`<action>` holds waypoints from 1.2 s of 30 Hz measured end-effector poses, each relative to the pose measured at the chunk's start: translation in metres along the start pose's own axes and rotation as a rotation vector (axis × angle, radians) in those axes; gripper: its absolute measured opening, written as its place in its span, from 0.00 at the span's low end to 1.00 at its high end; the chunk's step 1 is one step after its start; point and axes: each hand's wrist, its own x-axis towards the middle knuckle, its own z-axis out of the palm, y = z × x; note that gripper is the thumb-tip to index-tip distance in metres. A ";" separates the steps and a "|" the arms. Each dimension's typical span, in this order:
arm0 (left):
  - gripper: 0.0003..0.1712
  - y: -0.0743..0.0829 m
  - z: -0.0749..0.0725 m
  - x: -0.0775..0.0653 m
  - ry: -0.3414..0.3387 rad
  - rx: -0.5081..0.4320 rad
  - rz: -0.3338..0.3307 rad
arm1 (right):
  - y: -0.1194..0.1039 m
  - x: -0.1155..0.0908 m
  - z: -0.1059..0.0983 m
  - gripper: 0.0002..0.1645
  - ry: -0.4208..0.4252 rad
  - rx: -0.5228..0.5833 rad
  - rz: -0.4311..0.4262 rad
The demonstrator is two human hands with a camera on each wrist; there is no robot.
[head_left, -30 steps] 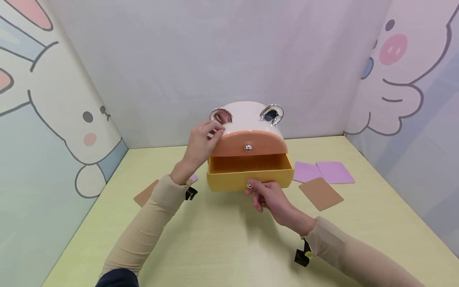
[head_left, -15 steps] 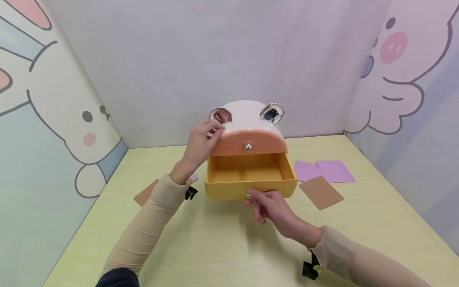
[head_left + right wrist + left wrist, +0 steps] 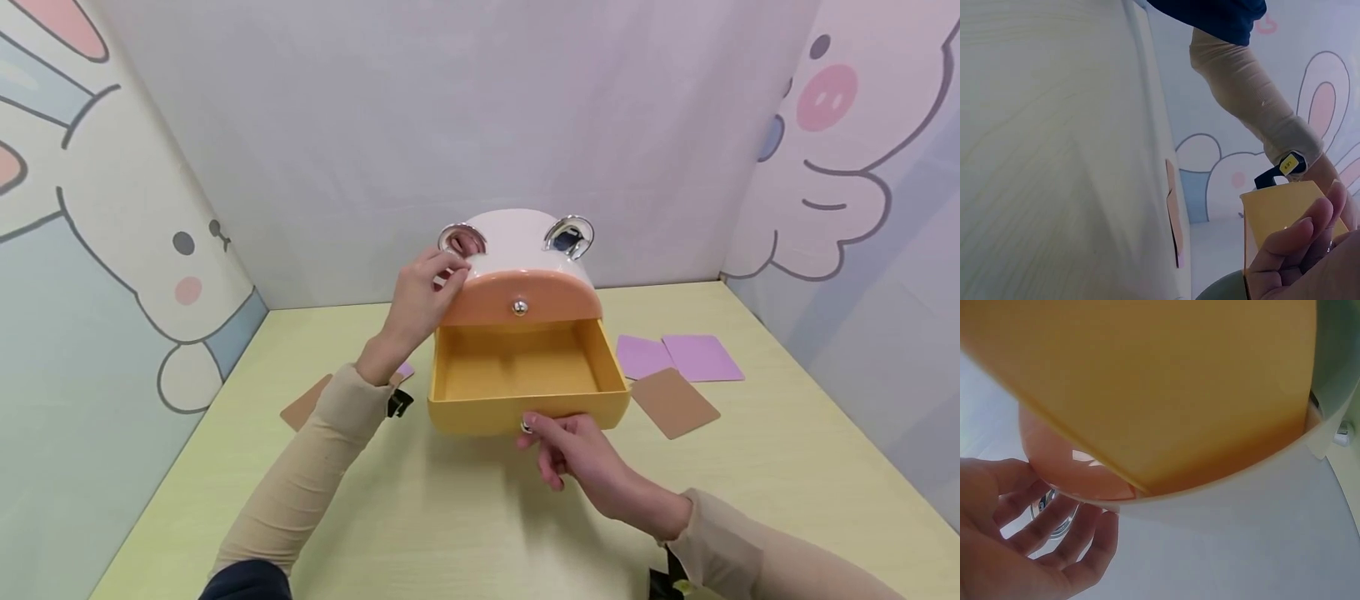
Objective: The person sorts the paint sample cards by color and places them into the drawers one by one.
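Note:
A small desktop drawer box with a white domed shell stands at the middle back of the table. Its orange upper drawer is closed, while the yellow lower drawer is pulled far out, with nothing inside it. My left hand holds the shell's upper left edge, thumb by the orange front and fingers on the white side in the left wrist view. With thumb and index finger, my right hand pinches the silver knob of the yellow drawer. The other right fingers curl loosely below.
Two purple square cards and a brown card lie to the right of the box. Another brown card is partly hidden behind the left forearm. Silver ring-shaped ears top the shell. Cartoon-printed walls enclose the table.
The right hand has drawn the yellow drawer steadily outward toward me, showing more of its floor. The left hand stays at the same place on the shell.

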 end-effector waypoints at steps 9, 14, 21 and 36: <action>0.09 -0.002 0.003 -0.004 -0.014 -0.011 0.000 | 0.007 -0.006 0.001 0.27 -0.015 0.001 -0.001; 0.09 -0.002 0.002 -0.003 -0.008 -0.008 0.006 | 0.004 -0.009 0.000 0.31 0.049 -0.140 -0.036; 0.09 0.000 0.000 -0.002 -0.008 -0.008 0.004 | -0.029 -0.041 -0.029 0.15 0.186 -0.383 -0.338; 0.09 0.002 -0.001 0.000 0.004 -0.008 0.004 | -0.007 0.009 -0.187 0.40 0.439 -1.219 -0.022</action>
